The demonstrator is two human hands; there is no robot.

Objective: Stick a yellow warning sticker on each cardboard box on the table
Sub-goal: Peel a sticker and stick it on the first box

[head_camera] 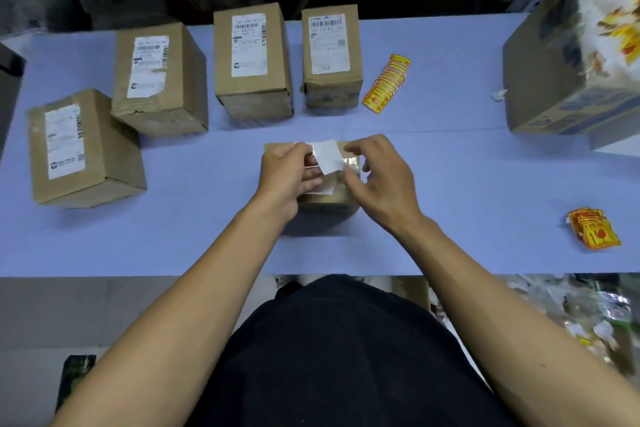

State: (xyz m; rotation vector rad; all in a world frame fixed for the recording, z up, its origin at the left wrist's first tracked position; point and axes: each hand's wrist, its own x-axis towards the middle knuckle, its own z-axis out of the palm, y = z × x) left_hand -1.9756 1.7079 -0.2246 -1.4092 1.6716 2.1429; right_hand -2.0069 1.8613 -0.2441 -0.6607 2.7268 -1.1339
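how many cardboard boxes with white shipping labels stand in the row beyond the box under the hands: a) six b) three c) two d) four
d: four labelled boxes sit beyond the hands, the far-left box, the second box, the third box and the fourth box, while the left hand and right hand work over a fifth box.

front strip: bare table (467, 184) on both sides of the near box (329, 198), easy pass.
back left: four boxes (252, 59) stood close together, only skinny gaps.
right: big carton (540, 80) walled off that edge.
loose stuff: sticker strip (386, 83) and sticker pile (594, 229) lay flat, no real block.
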